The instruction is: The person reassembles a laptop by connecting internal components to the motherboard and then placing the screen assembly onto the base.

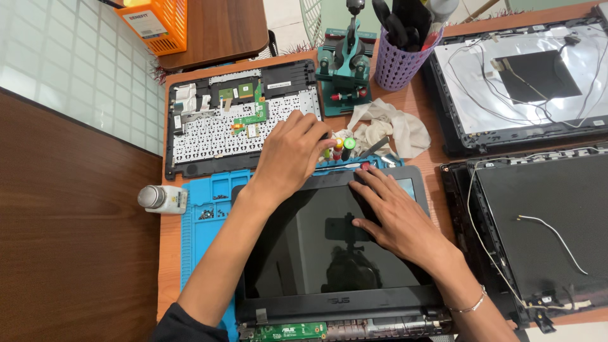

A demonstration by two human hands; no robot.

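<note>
Both hands on a laptop screen panel at the repair bench.

Nearest us, we saw the laptop screen panel, glossy black glass in a matte dark bezel, lying flat on a blue silicone work mat with a green circuit strip exposed along its near hinge edge. Our right hand lay spread flat on the glass, fingers apart and pressing near the top bezel, gripping nothing. Our left hand reached over the panel's far edge, fingers curled loosely down at the top corner; we could not tell whether they pinched anything. Just beyond sat small screwdrivers with coloured caps, a crumpled white cloth, and a stripped keyboard chassis with perforated metal backing. Farther off stood a ribbed purple tool cup.
</note>
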